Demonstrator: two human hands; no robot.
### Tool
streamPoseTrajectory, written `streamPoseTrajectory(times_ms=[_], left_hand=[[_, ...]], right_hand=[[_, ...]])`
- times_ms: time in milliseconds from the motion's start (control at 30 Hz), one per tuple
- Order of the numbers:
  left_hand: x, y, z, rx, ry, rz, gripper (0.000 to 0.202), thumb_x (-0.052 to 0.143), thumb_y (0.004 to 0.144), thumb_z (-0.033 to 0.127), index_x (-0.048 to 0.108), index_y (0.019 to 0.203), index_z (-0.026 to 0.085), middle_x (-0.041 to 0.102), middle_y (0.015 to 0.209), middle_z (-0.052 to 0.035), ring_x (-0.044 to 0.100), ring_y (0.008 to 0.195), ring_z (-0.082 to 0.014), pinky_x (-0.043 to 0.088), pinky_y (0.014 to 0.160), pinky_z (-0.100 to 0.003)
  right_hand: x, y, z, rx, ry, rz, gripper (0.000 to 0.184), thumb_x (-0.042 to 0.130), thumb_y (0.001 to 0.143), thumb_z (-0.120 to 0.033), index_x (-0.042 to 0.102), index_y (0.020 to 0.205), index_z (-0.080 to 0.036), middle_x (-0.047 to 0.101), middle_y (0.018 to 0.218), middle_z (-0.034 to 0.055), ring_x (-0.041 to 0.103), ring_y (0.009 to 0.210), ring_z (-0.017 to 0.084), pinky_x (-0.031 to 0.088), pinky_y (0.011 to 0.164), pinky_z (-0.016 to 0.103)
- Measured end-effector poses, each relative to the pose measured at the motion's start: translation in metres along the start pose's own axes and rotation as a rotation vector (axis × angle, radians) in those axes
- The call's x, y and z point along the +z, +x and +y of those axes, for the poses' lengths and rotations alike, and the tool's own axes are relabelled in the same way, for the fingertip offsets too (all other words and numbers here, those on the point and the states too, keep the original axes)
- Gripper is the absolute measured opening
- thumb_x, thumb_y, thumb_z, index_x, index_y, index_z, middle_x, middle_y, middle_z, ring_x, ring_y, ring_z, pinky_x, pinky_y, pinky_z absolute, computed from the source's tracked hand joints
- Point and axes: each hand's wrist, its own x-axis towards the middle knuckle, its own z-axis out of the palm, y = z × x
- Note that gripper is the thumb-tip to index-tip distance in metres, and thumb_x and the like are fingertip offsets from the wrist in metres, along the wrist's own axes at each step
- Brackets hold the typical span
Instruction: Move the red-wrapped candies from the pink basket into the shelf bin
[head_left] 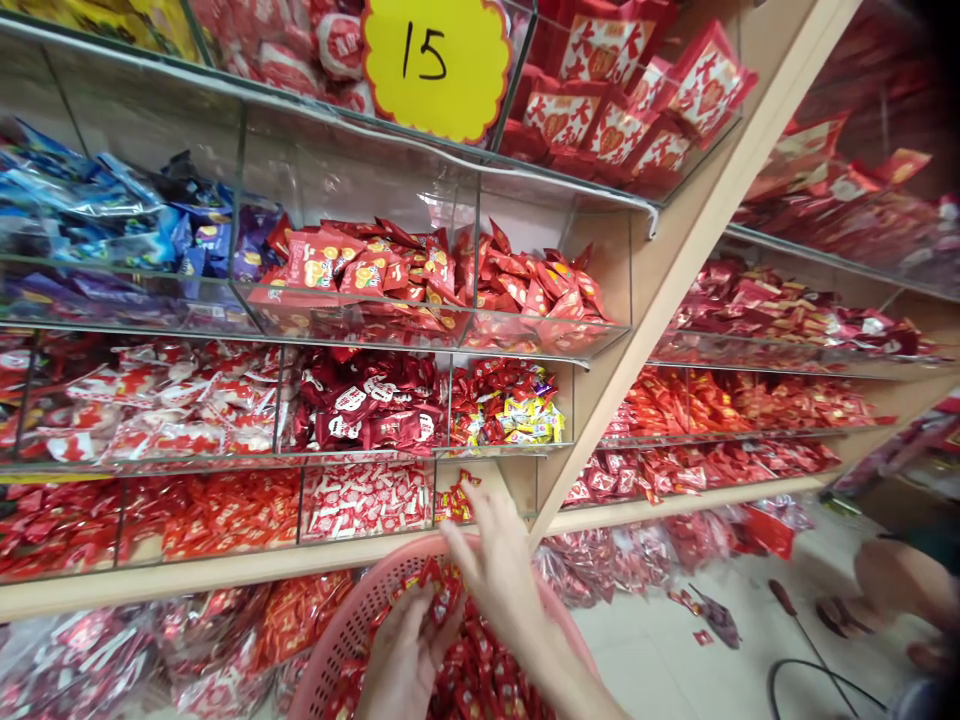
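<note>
A pink plastic basket (341, 640) full of small red wrapped candies (480, 670) sits low in front of me. My left hand (405, 655) is down in the basket, with its fingers curled round a bunch of those candies. My right hand (495, 565) is raised above the basket rim. Its fingers are stretched out towards a narrow clear bin of red candies (456, 503) at the right end of the lowest shelf row. A few candies show just beyond its fingertips, and I see none in its grip.
Clear acrylic bins of red, white and blue wrapped sweets fill the wooden shelves (660, 290), under a yellow "15" tag (436, 62). Bagged sweets lie below the shelf. On the floor at right are a person's foot (892, 590), a black cable (817, 680) and scattered wrappers.
</note>
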Motion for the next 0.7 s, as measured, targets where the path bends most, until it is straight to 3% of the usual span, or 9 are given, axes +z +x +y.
streamPoseTrajectory(times_ms=[133,267,367,467,600,700], left_hand=[[0.0,0.0,-0.001,-0.036,-0.003,0.034,0.009,0.056,0.08,0.005,0.057,0.078,0.013,0.067,0.079,-0.0028,0.07,0.082,-0.0214,0.057,0.081,-0.032],[-0.002,0.001,-0.001,-0.039,0.018,0.021,0.009,0.055,0.08,0.004,0.056,0.084,0.013,0.068,0.083,-0.0041,0.07,0.082,-0.0212,0.059,0.078,-0.03],[-0.005,0.003,0.001,-0.031,0.035,0.023,0.01,0.054,0.081,0.004,0.055,0.085,0.012,0.069,0.081,-0.0049,0.07,0.078,-0.0195,0.06,0.075,-0.029],[-0.006,0.006,0.003,-0.013,0.032,0.058,0.011,0.053,0.081,0.002,0.054,0.085,0.012,0.068,0.079,-0.0043,0.07,0.075,-0.0174,0.06,0.072,-0.029],[-0.006,0.008,0.004,-0.011,0.011,0.086,0.011,0.051,0.082,0.001,0.054,0.084,0.011,0.068,0.077,-0.0048,0.07,0.072,-0.0167,0.061,0.068,-0.029],[-0.004,0.008,0.003,-0.022,0.009,0.082,0.011,0.048,0.083,0.0,0.055,0.086,0.009,0.069,0.078,-0.0067,0.07,0.069,-0.0168,0.061,0.065,-0.027]], right_hand=[[-0.026,0.074,0.02,0.039,-0.278,0.129,0.027,0.045,0.087,-0.037,0.063,0.094,-0.019,0.055,0.102,0.0103,0.047,0.093,0.025,0.037,0.077,0.036],[-0.026,0.117,0.031,0.065,-0.457,0.018,0.023,0.053,0.082,-0.036,0.064,0.074,-0.017,0.056,0.095,0.012,0.046,0.091,0.027,0.034,0.073,0.036],[-0.021,0.127,0.032,0.068,-0.454,-0.041,0.018,0.054,0.079,-0.026,0.065,0.069,-0.017,0.059,0.091,0.0117,0.047,0.089,0.025,0.033,0.071,0.035],[-0.027,0.132,0.034,0.079,-0.353,0.014,0.017,0.052,0.079,-0.022,0.065,0.069,-0.018,0.06,0.088,0.0087,0.048,0.085,0.022,0.033,0.07,0.031],[-0.055,0.137,0.054,0.101,-0.258,0.124,0.021,0.049,0.081,-0.027,0.064,0.07,-0.019,0.061,0.087,0.0063,0.049,0.084,0.02,0.034,0.069,0.029],[-0.079,0.138,0.074,0.121,-0.356,0.17,0.024,0.046,0.084,-0.028,0.064,0.071,-0.017,0.059,0.084,0.0072,0.049,0.08,0.02,0.033,0.069,0.029]])
